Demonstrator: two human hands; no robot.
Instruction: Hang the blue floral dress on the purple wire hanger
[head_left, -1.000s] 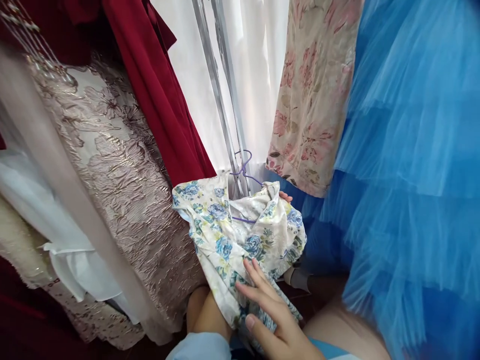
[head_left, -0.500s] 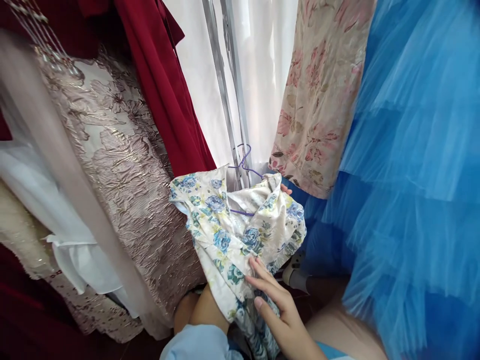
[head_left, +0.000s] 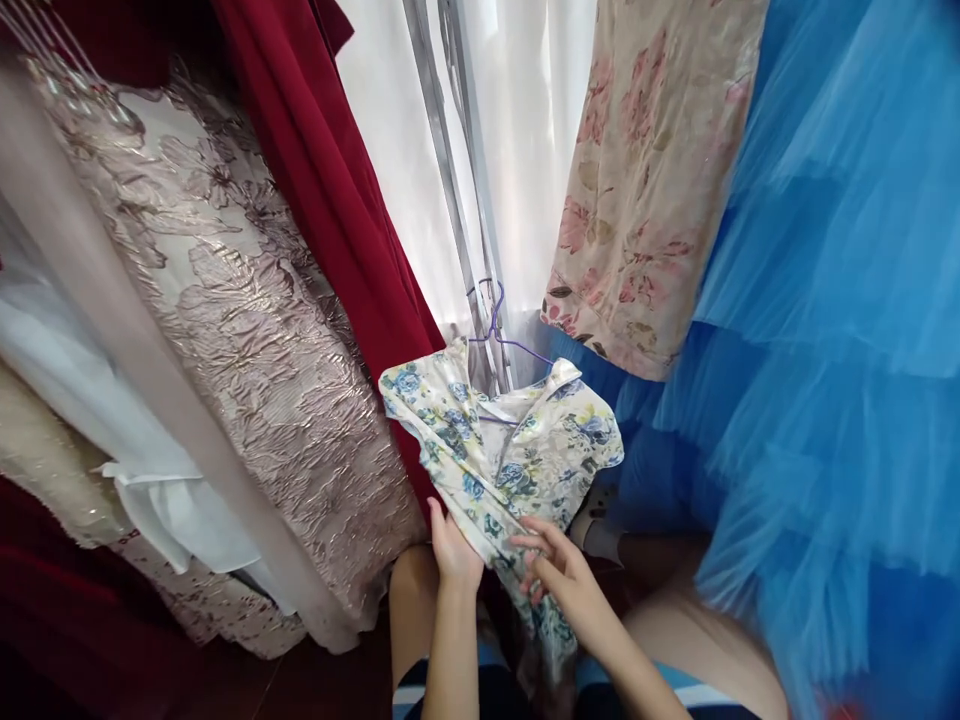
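A white sleeveless dress [head_left: 555, 450] with blue and yellow flowers hangs on a purple hanger [head_left: 517, 347] in front of me. Its V-shaped neck faces up and its lower part gathers down between my knees. My left hand [head_left: 457, 555] is at the left side of its waist, thumb stretched out away from the cloth; the other fingers go behind the fabric, out of sight. Against the front of the waist rests my right hand [head_left: 562, 575], its fingers loosely bent and apart.
Metal rack posts [head_left: 450, 150] stand before a white curtain [head_left: 525, 120]. A dark red garment [head_left: 322, 190] and a pinkish textured gown [head_left: 262, 330] hang on the left. To the right are a pink floral garment [head_left: 637, 230] and a blue tiered tulle dress [head_left: 817, 330].
My left hand came from behind the dress's right shoulder to the left side of its waist. The dress shifted slightly right. My right hand moved a little right, its fingers bending more.
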